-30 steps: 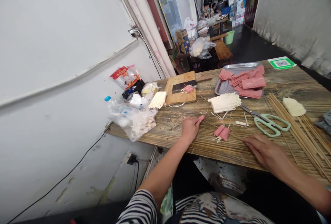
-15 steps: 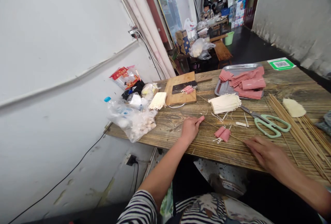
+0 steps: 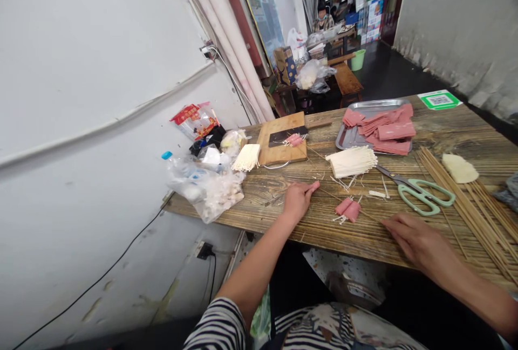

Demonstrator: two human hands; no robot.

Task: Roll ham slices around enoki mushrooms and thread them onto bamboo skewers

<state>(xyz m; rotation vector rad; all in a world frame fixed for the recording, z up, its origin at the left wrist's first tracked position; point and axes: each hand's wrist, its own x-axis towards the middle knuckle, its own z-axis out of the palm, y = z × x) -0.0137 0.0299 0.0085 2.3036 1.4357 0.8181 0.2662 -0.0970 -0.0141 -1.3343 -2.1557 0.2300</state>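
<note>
My left hand (image 3: 297, 200) rests on the wooden table (image 3: 259, 199), its fingers closed round a small pink meat roll (image 3: 313, 186) that pokes out past the fingertips. A thin bamboo skewer (image 3: 366, 214) runs along the table from that roll through two more pink rolls (image 3: 348, 208) toward my right hand (image 3: 413, 238). The right hand lies low on the table with its fingers pressed at the skewer's near end. Loose white enoki strands lie scattered between the hands.
A metal tray (image 3: 348, 137) of pink meat slices stands behind, a bundle of enoki mushrooms (image 3: 351, 161) in front of it. Green scissors (image 3: 421, 193) and a heap of skewers (image 3: 477, 210) lie right. A cutting board (image 3: 279, 137) and plastic bags (image 3: 208, 185) sit left.
</note>
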